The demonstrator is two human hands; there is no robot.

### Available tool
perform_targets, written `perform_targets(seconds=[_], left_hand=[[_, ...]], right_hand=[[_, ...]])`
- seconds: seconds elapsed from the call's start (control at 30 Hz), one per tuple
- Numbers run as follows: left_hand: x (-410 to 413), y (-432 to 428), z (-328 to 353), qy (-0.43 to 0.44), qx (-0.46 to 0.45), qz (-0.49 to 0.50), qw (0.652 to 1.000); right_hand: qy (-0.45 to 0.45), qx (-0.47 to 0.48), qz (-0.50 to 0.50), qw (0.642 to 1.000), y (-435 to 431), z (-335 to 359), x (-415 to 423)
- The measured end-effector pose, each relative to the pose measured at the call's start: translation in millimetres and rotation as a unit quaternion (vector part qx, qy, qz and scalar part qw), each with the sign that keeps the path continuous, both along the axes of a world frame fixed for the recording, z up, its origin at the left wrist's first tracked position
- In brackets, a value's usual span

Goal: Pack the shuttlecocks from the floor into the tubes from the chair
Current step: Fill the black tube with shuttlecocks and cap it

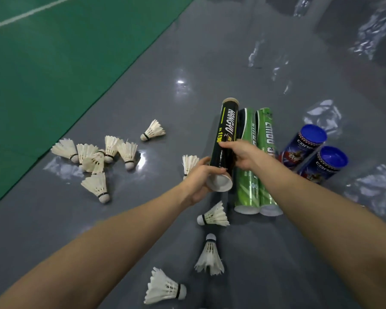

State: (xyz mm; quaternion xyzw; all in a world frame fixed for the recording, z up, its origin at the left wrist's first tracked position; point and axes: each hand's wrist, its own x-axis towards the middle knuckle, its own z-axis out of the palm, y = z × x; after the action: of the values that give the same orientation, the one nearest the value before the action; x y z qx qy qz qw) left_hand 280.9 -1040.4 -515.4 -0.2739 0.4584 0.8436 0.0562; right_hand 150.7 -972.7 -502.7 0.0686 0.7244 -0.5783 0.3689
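Observation:
A black tube (226, 128) is held above the grey floor by both hands. My left hand (201, 181) grips its near white end, and my right hand (241, 153) wraps its middle. Two green tubes (257, 166) lie side by side just right of it. Two blue-capped tubes (314, 152) lie further right. White shuttlecocks are scattered on the floor: a cluster (94, 157) at the left, one alone (153, 130) behind it, one (189, 162) partly hidden behind my left hand, and three near me (214, 216), (210, 256), (163, 287).
The grey glossy floor (143, 92) meets a green court mat (54, 63) with a white line at the left. Bright reflections lie on the floor at the right. No chair is in view.

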Motion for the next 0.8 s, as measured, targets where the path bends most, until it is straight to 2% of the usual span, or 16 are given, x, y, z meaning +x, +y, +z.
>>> perform_targets(seconds=[0.13, 0.23, 0.4, 0.8], left_hand=[[-10, 9, -30, -0.028, 0.017, 0.025, 0.999], [-14, 13, -42, -0.042, 0.011, 0.029, 0.999], [-16, 18, -55, -0.05, -0.018, 0.019, 0.998], [-11, 7, -52, -0.071, -0.022, -0.047, 0.996]], right_hand=[[0.06, 0.072, 0.03, 0.995, 6, -28, -9], [0.141, 0.174, 0.076, 0.972, 6, -37, -7], [0.273, 0.358, 0.19, 0.873, 4, -34, 1], [0.285, 0.38, 0.258, 0.841, 16, -38, 19]])
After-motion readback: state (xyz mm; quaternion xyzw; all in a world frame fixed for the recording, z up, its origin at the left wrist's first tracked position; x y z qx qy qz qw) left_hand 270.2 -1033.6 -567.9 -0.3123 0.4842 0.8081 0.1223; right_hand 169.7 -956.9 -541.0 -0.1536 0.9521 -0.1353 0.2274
